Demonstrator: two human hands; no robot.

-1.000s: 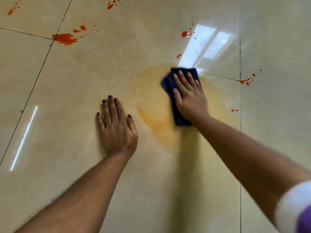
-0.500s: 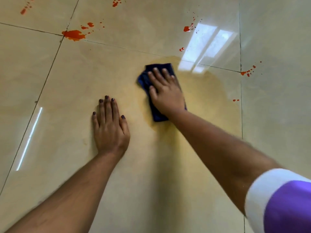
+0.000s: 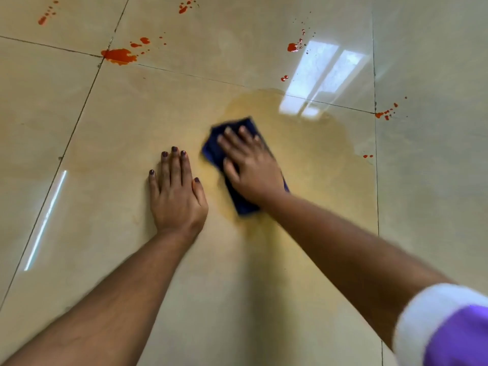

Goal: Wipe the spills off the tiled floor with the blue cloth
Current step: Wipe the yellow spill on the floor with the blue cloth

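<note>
1. Blue cloth [image 3: 235, 199] lies folded flat on the tiled floor [image 3: 79, 107], under my right hand [image 3: 250, 167], inside the yellowish smear [image 3: 317, 149] that spreads over the middle tile.
2. My right hand presses down on it with fingers straight and spread, palm flat, so the whole pad of cloth meets the wet film; I do not curl round it or pinch it.
3. My left hand [image 3: 177, 191] rests just beside the cloth, fingers straight and close together, palm on the tile. I judge it is there to prop my weight while I lean forward.
4. The smear reaches past the cloth to the far grout line and toward the right, so this patch looks only partly done.
5. Further out, orange-red splatters remain untouched: a large blot [image 3: 118, 56] on the grout crossing at far left, drops [image 3: 293, 47] by the window glare, specks [image 3: 385, 114] at the right joint.
6. My purple sleeve with its white cuff [image 3: 449, 326] sits at the near right.
</note>
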